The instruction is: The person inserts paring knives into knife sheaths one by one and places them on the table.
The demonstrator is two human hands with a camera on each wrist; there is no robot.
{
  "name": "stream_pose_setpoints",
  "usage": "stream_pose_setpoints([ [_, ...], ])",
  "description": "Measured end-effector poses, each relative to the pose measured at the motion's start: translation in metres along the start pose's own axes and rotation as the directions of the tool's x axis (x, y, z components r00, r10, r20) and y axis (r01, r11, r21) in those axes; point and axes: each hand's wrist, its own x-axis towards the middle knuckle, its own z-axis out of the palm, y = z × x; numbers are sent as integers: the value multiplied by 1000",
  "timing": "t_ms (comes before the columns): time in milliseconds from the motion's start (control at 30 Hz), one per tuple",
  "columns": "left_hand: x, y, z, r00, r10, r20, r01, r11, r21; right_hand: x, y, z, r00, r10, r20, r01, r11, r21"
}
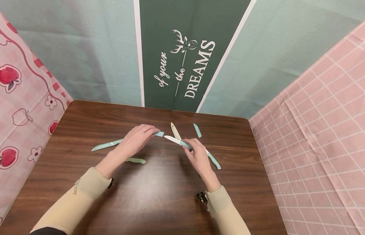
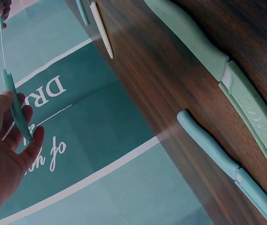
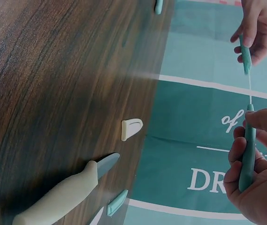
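My left hand [image 1: 136, 139] holds a light-blue blade sheath [image 1: 160, 133] between thumb and fingers, above the table. In my right hand [image 1: 198, 156] is a paring knife [image 1: 172, 139] with a light-blue handle and white blade, pointing left. Its tip is at the mouth of the sheath; whether it is inside I cannot tell. The right wrist view shows the fingers curled round the handle [image 3: 248, 154]. Below that hand lie a cream-handled knife [image 3: 58, 197] with a grey blade and another light-blue knife [image 1: 214, 161], unsheathed.
A cream sheath [image 1: 175, 131] and a small light-blue sheath [image 1: 197, 130] lie towards the table's back edge. At left are a sheathed light-blue knife [image 1: 106, 145] and a sheathed green knife [image 2: 203, 44]. Printed cloths hang round the wooden table [image 1: 147, 199].
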Motion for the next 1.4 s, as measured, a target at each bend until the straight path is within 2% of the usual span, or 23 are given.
stream_pose_setpoints([
  [133,0,-1,1,999,31,-30,-31,999,7,0,0,0,1000,-16,-6,16,1000,5],
  [267,0,-1,1,999,34,-40,-34,999,4,0,-1,-1,999,-31,-16,31,1000,3],
  [600,-1,-2,4,1000,12,-16,-13,997,-78,1,-1,-1,998,-50,-47,50,999,10],
  [900,0,-1,4,998,-42,40,49,981,-185,2,-1,0,997,-59,-55,60,998,16],
  [1100,1,-1,5,997,-42,63,54,978,-203,2,-1,1,996,-63,-58,64,998,13],
  [1400,2,1,6,997,-43,60,55,977,-207,2,-1,2,996,-70,-55,71,997,23],
])
